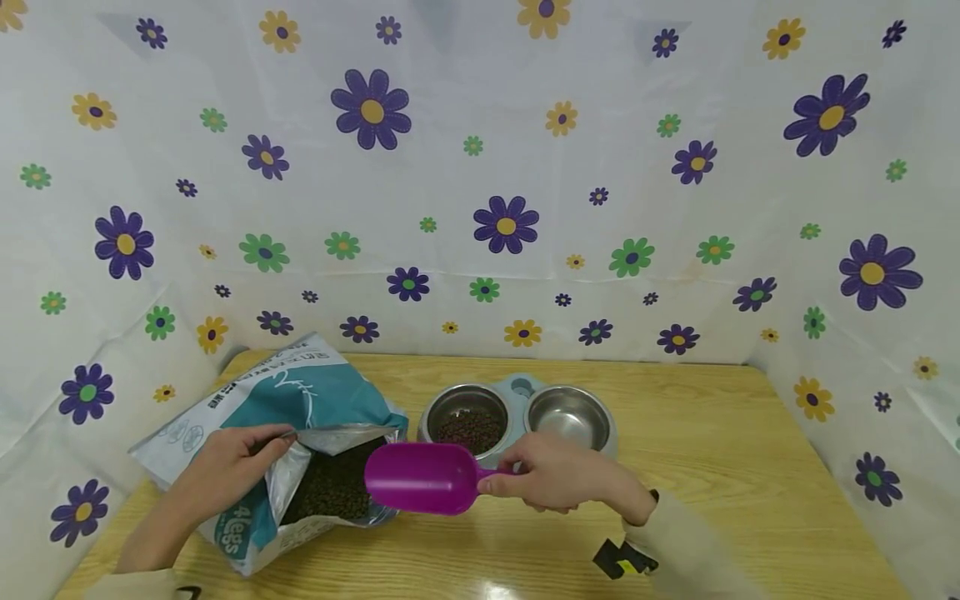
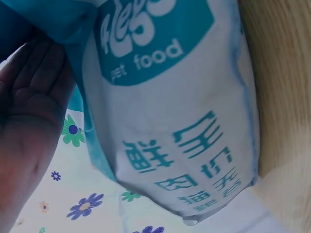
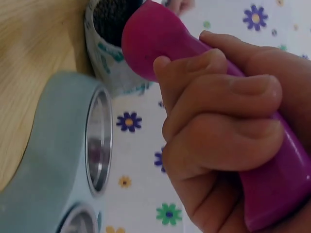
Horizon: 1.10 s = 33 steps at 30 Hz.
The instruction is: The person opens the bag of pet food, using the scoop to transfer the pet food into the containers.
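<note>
A white and teal bag of pet food leans on the left of the table, its mouth open over brown kibble. My left hand holds the upper edge of that mouth between thumb and fingers. In the left wrist view the left hand is beside the printed bag, its fingertips hidden. My right hand grips the handle of a magenta scoop. No kibble shows in the scoop, which hangs at the right edge of the bag's mouth. Curled fingers of the right hand wrap the handle.
Behind the scoop stands a light blue double feeder. Its left metal bowl contains brown kibble; its right metal bowl shows bare metal. A flower-patterned white cloth surrounds the wooden table at back and sides.
</note>
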Available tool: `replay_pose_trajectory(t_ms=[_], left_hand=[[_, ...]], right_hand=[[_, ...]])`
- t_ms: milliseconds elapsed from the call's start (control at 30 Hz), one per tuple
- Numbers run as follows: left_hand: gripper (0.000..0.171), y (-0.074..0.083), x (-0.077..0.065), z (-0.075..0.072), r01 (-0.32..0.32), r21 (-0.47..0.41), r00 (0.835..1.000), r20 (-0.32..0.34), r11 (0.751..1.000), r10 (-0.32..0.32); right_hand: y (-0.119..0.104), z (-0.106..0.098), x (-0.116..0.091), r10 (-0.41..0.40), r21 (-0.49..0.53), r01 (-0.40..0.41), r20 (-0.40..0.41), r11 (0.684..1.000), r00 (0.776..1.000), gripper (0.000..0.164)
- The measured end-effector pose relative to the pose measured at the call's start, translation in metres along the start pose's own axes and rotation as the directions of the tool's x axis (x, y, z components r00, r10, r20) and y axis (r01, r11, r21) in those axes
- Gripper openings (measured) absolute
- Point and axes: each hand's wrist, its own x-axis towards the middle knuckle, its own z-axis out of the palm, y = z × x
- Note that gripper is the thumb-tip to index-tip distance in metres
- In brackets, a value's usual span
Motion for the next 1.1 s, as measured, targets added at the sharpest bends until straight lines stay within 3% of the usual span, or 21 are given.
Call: replay_pose_trajectory(t_ms=[133, 267, 367, 533, 600, 667, 733, 833, 933, 967, 1033, 1100], left_hand=[[0.030, 0.002, 0.002, 0.001, -0.021, 0.023, 1.000, -0.003, 1.000, 0.021], [0.027, 0.003, 0.005, 0.002, -0.061, 0.035, 0.998, -0.007, 0.998, 0.061], [0.023, 0.002, 0.007, 0.003, -0.126, 0.076, 0.992, -0.019, 0.989, 0.128], [0.020, 0.004, 0.006, 0.004, -0.165, 0.181, 0.985, -0.026, 0.969, 0.173], [0.021, 0.005, 0.005, 0.005, -0.150, 0.188, 0.987, -0.021, 0.971, 0.156], [0.021, 0.004, 0.005, 0.006, -0.141, 0.179, 0.989, -0.021, 0.974, 0.147], [0.021, 0.004, 0.005, 0.007, -0.138, 0.164, 0.989, -0.027, 0.977, 0.144], [0.022, 0.001, 0.005, 0.008, -0.120, 0.146, 0.991, -0.032, 0.982, 0.126], [0.022, 0.000, 0.003, 0.008, -0.100, 0.139, 0.994, -0.034, 0.985, 0.105], [0.023, -0.001, 0.002, 0.008, -0.092, 0.139, 0.995, -0.032, 0.986, 0.097], [0.023, -0.001, 0.000, 0.007, -0.082, 0.145, 0.996, -0.032, 0.986, 0.088], [0.023, -0.001, -0.001, 0.007, -0.085, 0.154, 0.995, -0.036, 0.984, 0.091]], right_hand=[[-0.013, 0.018, 0.019, -0.013, -0.154, 0.007, -0.038, 0.988, 0.999, 0.040], [-0.024, 0.037, 0.033, -0.011, -0.357, -0.035, -0.127, 0.934, 0.992, 0.044], [-0.033, 0.051, 0.040, -0.024, -0.526, -0.088, -0.201, 0.846, 0.979, 0.048], [-0.049, 0.075, 0.047, -0.107, -0.755, -0.190, -0.325, 0.627, 0.940, 0.046], [-0.055, 0.082, 0.050, -0.138, -0.787, -0.221, -0.360, 0.575, 0.923, 0.046], [-0.058, 0.085, 0.052, -0.139, -0.793, -0.233, -0.369, 0.562, 0.919, 0.046], [-0.060, 0.085, 0.054, -0.123, -0.775, -0.220, -0.357, 0.593, 0.926, 0.046], [-0.059, 0.078, 0.059, -0.042, -0.667, -0.164, -0.281, 0.726, 0.959, 0.045], [-0.054, 0.069, 0.064, 0.074, -0.434, -0.141, -0.167, 0.890, 0.983, 0.047], [-0.052, 0.066, 0.066, 0.106, -0.345, -0.143, -0.123, 0.928, 0.987, 0.049], [-0.048, 0.062, 0.068, 0.153, -0.192, -0.160, -0.054, 0.968, 0.987, 0.054], [-0.043, 0.060, 0.069, 0.176, -0.062, -0.176, -0.003, 0.982, 0.984, 0.058]])
